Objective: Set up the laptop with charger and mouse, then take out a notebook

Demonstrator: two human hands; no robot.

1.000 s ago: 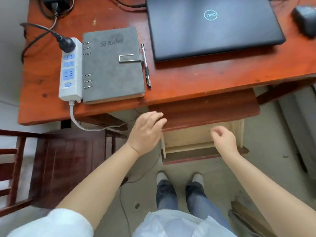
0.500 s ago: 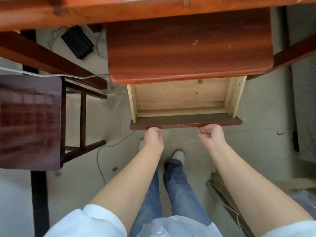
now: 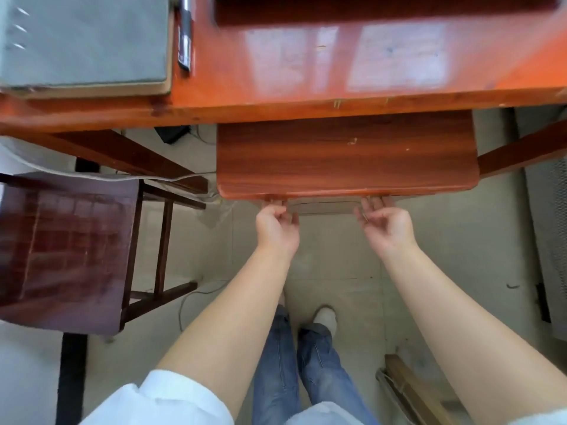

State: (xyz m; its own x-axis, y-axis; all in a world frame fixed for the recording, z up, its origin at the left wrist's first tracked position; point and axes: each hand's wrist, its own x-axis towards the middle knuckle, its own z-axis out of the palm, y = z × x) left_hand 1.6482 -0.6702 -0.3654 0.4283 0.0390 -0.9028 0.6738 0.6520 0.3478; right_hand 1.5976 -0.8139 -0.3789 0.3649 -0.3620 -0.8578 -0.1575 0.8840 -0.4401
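Hands (image 3: 277, 227) under drawer (image 3: 322, 207), notebook (image 3: 82, 41) lengthwise away.

A grey notebook (image 3: 82, 41) with a soft, felt-like cover lies closed and flat on the orange-red wooden table (image 3: 306, 84), at its near left corner. Small metal binder rings show along its left side, and a pale page edge shows under the cover's near edge. A dark pen (image 3: 185, 35) lies just beside its right edge, parallel to it. At the top edge, only a dark strip of the laptop (image 3: 368, 7) is visible.
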